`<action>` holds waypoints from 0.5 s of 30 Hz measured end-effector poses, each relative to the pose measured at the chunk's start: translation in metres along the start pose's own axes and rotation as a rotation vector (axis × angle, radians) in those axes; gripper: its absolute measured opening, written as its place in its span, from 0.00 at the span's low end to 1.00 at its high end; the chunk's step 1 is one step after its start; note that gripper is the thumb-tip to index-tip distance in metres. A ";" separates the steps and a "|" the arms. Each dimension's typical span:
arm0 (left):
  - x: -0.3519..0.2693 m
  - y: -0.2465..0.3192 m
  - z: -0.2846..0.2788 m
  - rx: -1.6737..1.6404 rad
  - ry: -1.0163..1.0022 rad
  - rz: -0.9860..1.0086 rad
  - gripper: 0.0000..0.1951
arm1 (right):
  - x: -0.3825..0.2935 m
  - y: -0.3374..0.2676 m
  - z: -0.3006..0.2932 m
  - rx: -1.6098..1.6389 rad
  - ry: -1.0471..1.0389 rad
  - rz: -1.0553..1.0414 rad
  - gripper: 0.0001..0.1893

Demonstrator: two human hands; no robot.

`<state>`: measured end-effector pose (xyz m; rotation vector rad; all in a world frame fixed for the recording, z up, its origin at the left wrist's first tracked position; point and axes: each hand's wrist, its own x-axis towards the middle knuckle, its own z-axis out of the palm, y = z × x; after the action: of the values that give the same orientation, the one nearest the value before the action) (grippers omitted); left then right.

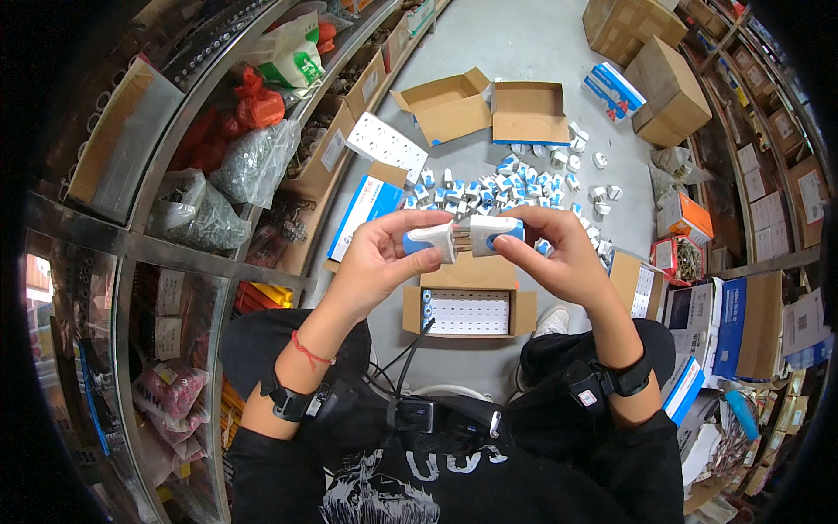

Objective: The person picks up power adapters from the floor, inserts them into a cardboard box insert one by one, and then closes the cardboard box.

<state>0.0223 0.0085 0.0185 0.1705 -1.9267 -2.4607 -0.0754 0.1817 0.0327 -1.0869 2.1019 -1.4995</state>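
Observation:
My left hand point(393, 255) grips a white and blue electrical plug point(432, 243). In my right hand point(550, 252) is a second white and blue plug point(488, 236), held level with the first. Metal pins show between the two facing plugs; whether they touch is hard to tell. Below my hands, an open cardboard box point(522, 313) holds a white slotted insert point(470, 313) with a few blue and white plugs standing in its left end. Beyond my hands, a heap of similar plugs point(517, 187) lies on the grey floor.
Two open cardboard boxes point(448, 108) point(529, 118) lie beyond the heap. A white slotted sheet point(386, 145) and a blue and white box point(366, 213) are to the left. Metal shelving point(190, 78) stands left; large cartons point(671, 92) and an orange box point(687, 216) stand right.

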 end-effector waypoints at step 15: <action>0.003 0.002 0.003 -0.055 0.008 -0.096 0.18 | -0.002 -0.002 -0.007 -0.167 -0.036 0.057 0.12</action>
<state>0.0190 0.0104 0.0205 0.2787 -1.8878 -2.5656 -0.0780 0.1869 0.0366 -1.0924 2.2464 -1.2882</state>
